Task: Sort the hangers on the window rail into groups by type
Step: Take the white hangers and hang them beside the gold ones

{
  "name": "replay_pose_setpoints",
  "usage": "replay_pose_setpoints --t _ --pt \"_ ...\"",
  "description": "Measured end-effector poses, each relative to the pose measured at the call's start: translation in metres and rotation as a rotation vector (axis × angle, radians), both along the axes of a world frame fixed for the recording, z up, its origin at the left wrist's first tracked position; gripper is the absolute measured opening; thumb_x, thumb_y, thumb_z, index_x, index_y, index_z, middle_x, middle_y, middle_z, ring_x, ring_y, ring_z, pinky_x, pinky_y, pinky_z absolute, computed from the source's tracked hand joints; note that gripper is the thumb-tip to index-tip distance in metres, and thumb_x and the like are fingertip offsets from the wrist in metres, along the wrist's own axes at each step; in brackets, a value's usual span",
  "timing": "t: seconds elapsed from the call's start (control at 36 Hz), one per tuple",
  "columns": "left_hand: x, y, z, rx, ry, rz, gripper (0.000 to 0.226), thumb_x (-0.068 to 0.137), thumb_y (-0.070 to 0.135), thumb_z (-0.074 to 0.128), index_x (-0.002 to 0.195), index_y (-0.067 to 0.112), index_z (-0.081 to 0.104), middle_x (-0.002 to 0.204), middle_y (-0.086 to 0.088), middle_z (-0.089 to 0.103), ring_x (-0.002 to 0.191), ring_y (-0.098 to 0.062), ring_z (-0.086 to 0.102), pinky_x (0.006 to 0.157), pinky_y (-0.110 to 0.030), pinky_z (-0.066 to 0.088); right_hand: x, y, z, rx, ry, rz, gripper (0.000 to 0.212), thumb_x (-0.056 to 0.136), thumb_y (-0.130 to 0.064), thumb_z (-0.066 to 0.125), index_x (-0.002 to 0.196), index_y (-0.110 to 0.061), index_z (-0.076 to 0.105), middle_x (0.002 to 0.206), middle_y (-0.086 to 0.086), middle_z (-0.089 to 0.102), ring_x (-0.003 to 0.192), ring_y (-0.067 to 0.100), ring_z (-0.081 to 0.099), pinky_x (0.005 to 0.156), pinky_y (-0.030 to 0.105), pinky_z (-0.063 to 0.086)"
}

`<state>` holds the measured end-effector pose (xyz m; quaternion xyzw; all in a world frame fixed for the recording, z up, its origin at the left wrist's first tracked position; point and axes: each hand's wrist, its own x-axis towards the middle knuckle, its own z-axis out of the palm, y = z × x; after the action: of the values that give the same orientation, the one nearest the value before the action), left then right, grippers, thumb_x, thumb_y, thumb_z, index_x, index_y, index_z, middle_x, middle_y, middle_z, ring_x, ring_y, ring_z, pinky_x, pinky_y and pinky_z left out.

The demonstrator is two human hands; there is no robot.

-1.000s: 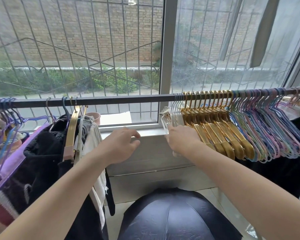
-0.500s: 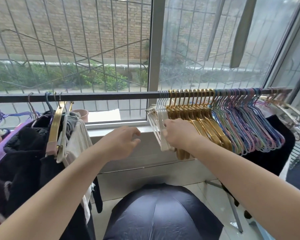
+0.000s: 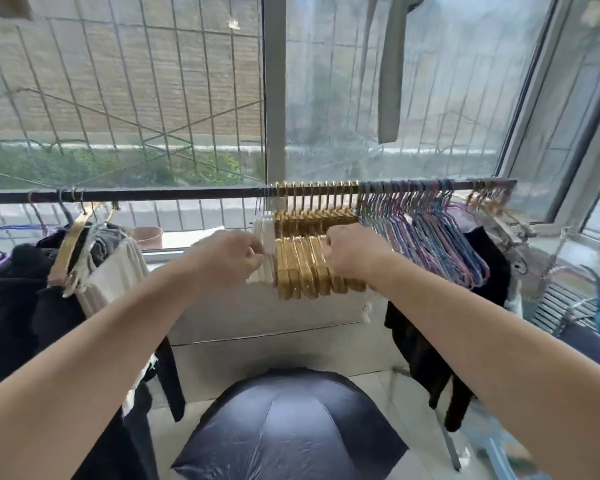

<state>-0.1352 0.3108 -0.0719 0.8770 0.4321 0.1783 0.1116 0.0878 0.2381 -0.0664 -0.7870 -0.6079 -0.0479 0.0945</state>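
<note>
Both hands are up at the window rail (image 3: 187, 195), working the middle bunch. My left hand (image 3: 227, 259) has its fingers curled in against the white hangers (image 3: 265, 251), pinching at their near edge as far as I can tell. My right hand (image 3: 355, 252) is curled over the right side of the gold hangers (image 3: 302, 268), gripping that bundle where it meets the pastel wire hangers (image 3: 430, 237).

So the rail reads, left to right: white, gold, then the blue-and-pink wire ones, with a few more hooks blurred at the far right end that I can't identify. Off to the left, clothes (image 3: 66, 271) hang on mixed hangers, one of them gold, well apart from the sorted run.

I judge I'm squaring up the white and gold groups, pressing them tight together. Next move, I reckon: free a hand and go for the hangers on the left. They carry garments, so each hook will need lifting clear of the rail, not sliding. The open umbrella (image 3: 288, 427) sits on the floor below me.
</note>
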Motion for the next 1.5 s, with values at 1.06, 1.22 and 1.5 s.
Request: replay_pose_setpoints --t 1.06,1.22,1.5 --pt "0.134 0.172 -0.053 -0.713 -0.486 0.471 0.064 0.089 0.036 0.078 0.139 0.005 0.052 0.136 -0.013 0.055 0.135 -0.037 0.049 0.113 -0.048 0.039 0.113 0.134 -0.018 -0.072 0.045 0.167 0.014 0.1 -0.02 0.049 0.099 -0.013 0.061 0.094 0.003 0.065 0.083 0.019 0.065 0.079 0.036 0.06" --pt "0.143 0.18 -0.063 -0.72 -0.546 0.476 0.037 0.087 0.025 0.081 0.112 0.007 0.06 0.106 -0.007 0.061 0.107 -0.026 0.056 0.096 -0.038 0.045 0.107 0.154 -0.015 -0.075 0.069 0.222 0.019 0.099 -0.018 0.048 0.088 -0.012 0.062 0.084 0.002 0.063 0.071 0.017 0.061 0.061 0.028 0.054" --pt "0.072 0.19 -0.048 -0.774 -0.758 0.483 0.035 0.104 0.026 0.061 0.102 -0.009 0.066 0.098 -0.027 0.075 0.075 -0.035 0.074 0.063 -0.044 0.064 0.065 0.183 -0.014 -0.114 0.088 0.338 0.021 0.098 -0.018 0.049 0.091 -0.007 0.065 0.077 0.001 0.059 0.063 0.017 0.052 0.055 0.027 0.045"
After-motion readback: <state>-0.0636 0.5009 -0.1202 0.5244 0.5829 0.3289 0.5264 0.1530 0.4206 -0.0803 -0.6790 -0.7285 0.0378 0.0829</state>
